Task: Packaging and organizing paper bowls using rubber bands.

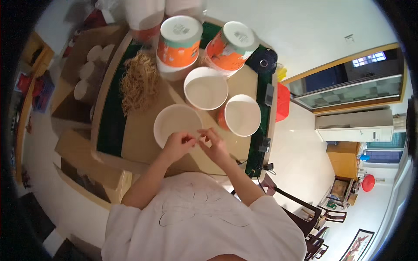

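My left hand (177,146) is closed in a pinch at the near rim of a white paper tub (162,116). Just right of it, my right hand (213,145) has its thumb and fingers drawn together, the fingertips of both hands close to each other. Anything between them is too small to make out. Beyond the hands stand two more open paper tubs, one white inside (206,89) and one with an orange outside (243,115).
A heap of tan strands (138,82) lies on the table's left. Orange-and-green tubs (179,43) stand upside down at the back, beside a second stack (233,45). An open carton (69,69) holds white cups at left. A phone-like dark object (269,95) lies at the right edge.
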`<state>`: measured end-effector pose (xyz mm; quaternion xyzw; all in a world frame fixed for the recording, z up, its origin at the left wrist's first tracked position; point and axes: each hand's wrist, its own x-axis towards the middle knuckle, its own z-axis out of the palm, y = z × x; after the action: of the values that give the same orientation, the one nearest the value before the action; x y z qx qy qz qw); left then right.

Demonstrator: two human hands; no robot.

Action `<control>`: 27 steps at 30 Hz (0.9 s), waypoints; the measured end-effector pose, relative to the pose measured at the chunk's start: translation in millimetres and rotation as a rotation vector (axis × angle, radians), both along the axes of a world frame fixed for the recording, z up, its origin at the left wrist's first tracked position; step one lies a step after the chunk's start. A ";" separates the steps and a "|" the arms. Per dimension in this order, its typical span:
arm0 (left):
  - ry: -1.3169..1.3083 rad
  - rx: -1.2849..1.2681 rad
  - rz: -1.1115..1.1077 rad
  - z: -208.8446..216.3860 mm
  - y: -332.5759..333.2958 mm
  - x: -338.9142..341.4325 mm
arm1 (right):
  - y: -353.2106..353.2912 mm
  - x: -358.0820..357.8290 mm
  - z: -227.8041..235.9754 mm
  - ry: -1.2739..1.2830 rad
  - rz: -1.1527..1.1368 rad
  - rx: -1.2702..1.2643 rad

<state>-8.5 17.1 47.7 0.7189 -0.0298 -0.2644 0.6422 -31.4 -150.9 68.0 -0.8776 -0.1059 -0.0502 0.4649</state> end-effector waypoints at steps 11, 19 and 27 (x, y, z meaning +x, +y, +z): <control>-0.009 -0.065 -0.067 24.9 -0.5 -14.6 | -11.6 -0.9 -30.4 -0.027 0.024 0.012; 0.153 -0.205 -0.194 47.8 -5.2 -36.7 | -22.0 -1.7 -55.5 0.232 0.000 0.152; 0.063 -0.397 0.108 36.2 15.6 -26.3 | -23.7 0.4 -30.7 0.204 0.185 0.031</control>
<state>-34.9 32.7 83.9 0.5701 -0.0227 -0.2410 0.7851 -31.0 -174.6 37.3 -0.8573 -0.1379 0.0805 0.4894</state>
